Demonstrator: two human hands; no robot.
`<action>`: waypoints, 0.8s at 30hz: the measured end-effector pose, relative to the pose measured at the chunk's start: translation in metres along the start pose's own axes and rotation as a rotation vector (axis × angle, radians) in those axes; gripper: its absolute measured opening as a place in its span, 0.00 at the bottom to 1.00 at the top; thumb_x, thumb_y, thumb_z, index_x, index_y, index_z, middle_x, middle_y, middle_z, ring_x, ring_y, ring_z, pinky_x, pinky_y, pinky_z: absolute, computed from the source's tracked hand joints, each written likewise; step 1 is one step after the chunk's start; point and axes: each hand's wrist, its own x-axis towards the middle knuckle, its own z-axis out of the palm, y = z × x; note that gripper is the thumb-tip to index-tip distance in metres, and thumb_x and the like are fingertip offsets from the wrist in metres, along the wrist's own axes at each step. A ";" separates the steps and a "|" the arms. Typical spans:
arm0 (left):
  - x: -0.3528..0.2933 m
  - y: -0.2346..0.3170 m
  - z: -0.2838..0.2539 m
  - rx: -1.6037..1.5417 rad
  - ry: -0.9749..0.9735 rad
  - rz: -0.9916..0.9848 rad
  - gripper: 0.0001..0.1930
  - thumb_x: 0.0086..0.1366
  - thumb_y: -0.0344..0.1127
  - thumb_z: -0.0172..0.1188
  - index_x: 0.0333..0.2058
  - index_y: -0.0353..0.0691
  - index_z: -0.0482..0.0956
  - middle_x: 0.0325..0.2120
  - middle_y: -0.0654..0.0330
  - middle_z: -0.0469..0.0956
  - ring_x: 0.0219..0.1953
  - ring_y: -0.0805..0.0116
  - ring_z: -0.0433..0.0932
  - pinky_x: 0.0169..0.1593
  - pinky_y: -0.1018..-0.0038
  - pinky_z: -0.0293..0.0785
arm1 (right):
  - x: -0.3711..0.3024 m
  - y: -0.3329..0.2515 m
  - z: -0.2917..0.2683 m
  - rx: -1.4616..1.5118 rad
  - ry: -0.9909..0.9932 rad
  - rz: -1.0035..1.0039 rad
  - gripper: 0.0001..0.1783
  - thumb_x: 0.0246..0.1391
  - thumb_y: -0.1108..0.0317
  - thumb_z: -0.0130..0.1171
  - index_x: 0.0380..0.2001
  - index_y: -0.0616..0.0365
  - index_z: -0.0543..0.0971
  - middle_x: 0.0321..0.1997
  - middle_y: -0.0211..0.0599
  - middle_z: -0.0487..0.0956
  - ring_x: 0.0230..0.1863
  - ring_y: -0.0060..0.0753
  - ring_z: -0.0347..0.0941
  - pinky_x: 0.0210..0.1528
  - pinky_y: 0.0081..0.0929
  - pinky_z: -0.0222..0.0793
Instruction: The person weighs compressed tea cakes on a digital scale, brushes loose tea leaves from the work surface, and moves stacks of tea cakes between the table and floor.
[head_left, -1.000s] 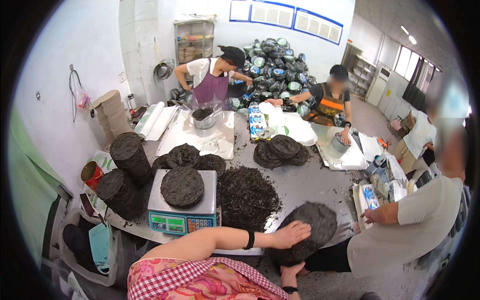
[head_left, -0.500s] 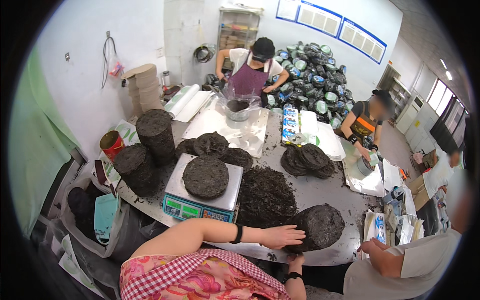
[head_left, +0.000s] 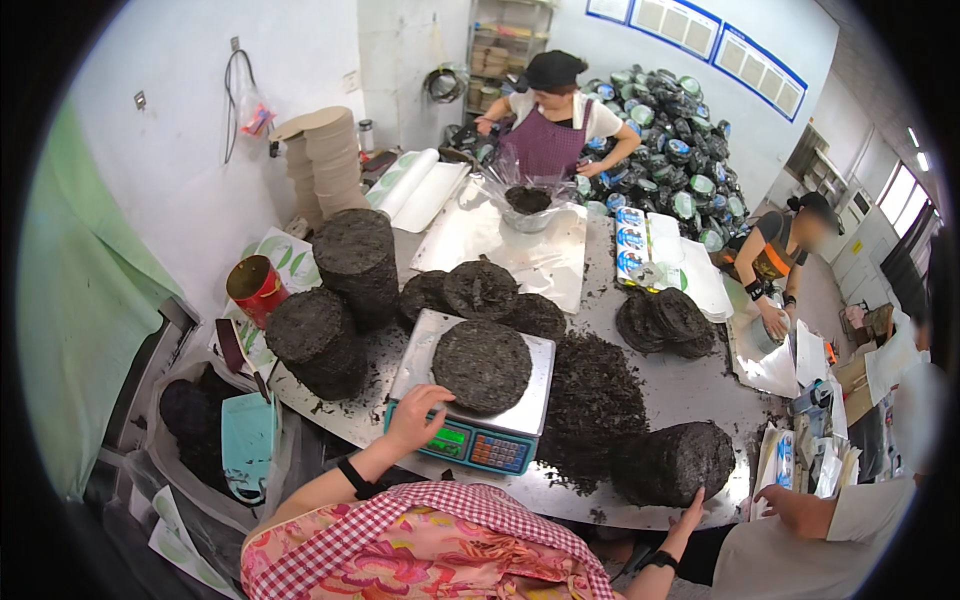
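A dark, flaky round cake (head_left: 484, 362), resembling dried seaweed, lies flat on the weighing scale (head_left: 535, 385). My left hand (head_left: 415, 420) is at the scale's front left corner, fingers out and touching the cake's near edge. To the right, a thick stack of such cakes (head_left: 680, 462) lies on its side near the table's front edge. Fingers extended, my right hand (head_left: 685, 522) rests against the lower end of that stack. Loose dark flakes (head_left: 598, 390) are heaped between scale and stack.
Upright stacks of cakes (head_left: 355, 265) and a red tin (head_left: 257, 290) stand left of the scale. More cakes (head_left: 668, 320) lie farther back. A lined bin holds a turquoise scoop (head_left: 248, 445). Co-workers stand across the table and at the right, one person close by.
My left hand has left the stack on its side and moved left to the scale. My right hand stays by the stack's lower end. The whole view has shifted.
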 end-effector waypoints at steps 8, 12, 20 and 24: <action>-0.011 -0.045 -0.015 -0.031 -0.208 0.217 0.11 0.50 0.26 0.58 0.35 0.42 0.76 0.36 0.60 0.75 0.42 0.61 0.73 0.46 0.66 0.66 | 0.061 0.022 0.008 0.218 0.009 -0.248 0.38 0.52 0.47 0.53 0.56 0.66 0.61 0.55 0.50 0.67 0.51 0.46 0.66 0.50 0.41 0.63; -0.006 -0.073 -0.033 -0.035 -0.193 0.177 0.10 0.50 0.26 0.57 0.34 0.42 0.76 0.34 0.61 0.76 0.40 0.60 0.74 0.45 0.66 0.67 | 0.009 -0.010 0.027 -0.007 0.137 -0.121 0.43 0.47 0.47 0.59 0.57 0.67 0.58 0.57 0.48 0.64 0.54 0.45 0.64 0.50 0.40 0.65; 0.009 -0.070 -0.021 -0.089 -0.157 0.207 0.09 0.50 0.24 0.56 0.32 0.41 0.76 0.32 0.61 0.76 0.37 0.61 0.75 0.42 0.66 0.68 | 0.044 0.013 0.024 -0.062 0.309 -0.281 0.40 0.47 0.54 0.61 0.55 0.72 0.60 0.55 0.53 0.67 0.52 0.47 0.66 0.54 0.37 0.62; 0.005 -0.060 -0.004 -0.125 -0.165 0.208 0.08 0.51 0.25 0.57 0.32 0.41 0.76 0.32 0.61 0.76 0.37 0.61 0.75 0.40 0.67 0.68 | 0.021 0.005 0.041 -0.273 0.475 -0.300 0.39 0.48 0.53 0.59 0.54 0.73 0.61 0.55 0.55 0.66 0.52 0.49 0.66 0.55 0.36 0.61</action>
